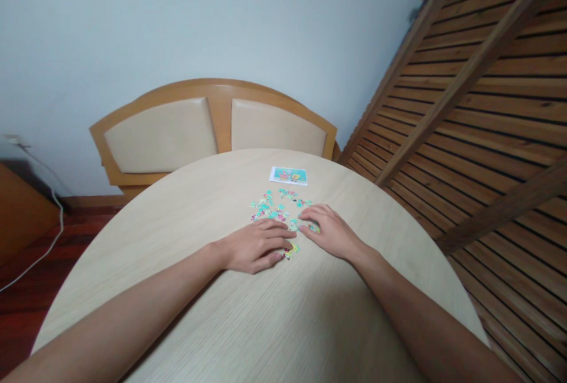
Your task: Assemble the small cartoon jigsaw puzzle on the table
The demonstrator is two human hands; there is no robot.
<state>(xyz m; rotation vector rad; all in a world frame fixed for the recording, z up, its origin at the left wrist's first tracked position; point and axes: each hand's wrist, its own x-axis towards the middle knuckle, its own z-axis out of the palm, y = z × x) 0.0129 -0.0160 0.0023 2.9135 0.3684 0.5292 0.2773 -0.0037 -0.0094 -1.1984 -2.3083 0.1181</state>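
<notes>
The right hand (330, 230) curved open, thumb and fingers apart around a few small pieces. The left hand (257, 244) lay low over others; whether it pinched the yellow piece (292, 248) by its thumb could not be told. Light fingertip pressure, I judged, suited such thin shapes best, with palms raised to avoid dragging neighbours. The loose jigsaw pieces (268, 208) lay scattered toward the table's (190, 211) far edge, the picture card (289, 176) nearer that edge.

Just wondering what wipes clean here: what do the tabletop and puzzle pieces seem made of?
Tabletop: probably wood or wood-look laminate, pale and fairly matte, judging by its fine grain lines. Puzzle pieces: perhaps printed cardboard, from their flat, colourful shapes; finish unclear.
</notes>
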